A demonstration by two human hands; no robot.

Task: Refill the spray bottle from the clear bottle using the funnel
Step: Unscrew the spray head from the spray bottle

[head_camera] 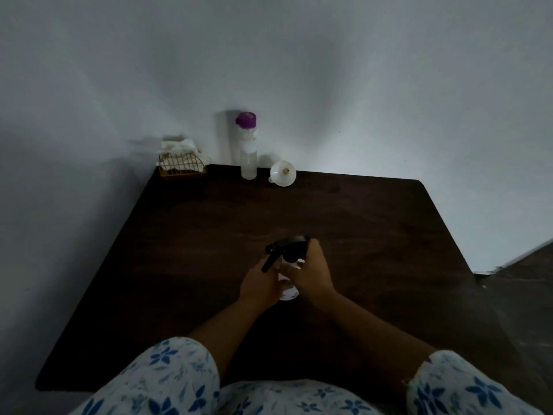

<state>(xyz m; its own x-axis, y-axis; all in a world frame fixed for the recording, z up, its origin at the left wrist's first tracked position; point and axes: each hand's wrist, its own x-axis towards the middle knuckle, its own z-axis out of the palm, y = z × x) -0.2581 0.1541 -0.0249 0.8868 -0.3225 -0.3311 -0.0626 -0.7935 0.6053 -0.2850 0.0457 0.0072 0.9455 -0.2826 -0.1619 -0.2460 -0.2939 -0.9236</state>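
A small clear spray bottle (288, 290) with a black trigger head (285, 250) stands on the dark wooden table (374, 235), near its middle. My left hand (259, 284) grips the bottle's body from the left. My right hand (311, 272) is curled round the black head and neck from the right. A tall clear bottle (248, 158) with a purple cap stands upright at the table's far edge by the wall. Just right of the tall bottle, a white funnel (283, 174) lies on its side.
A gold wire holder (182, 167) with white tissues sits in the far left corner against the wall. A white wall borders the table's back and left. A grey floor or ledge (520, 295) shows past the right edge.
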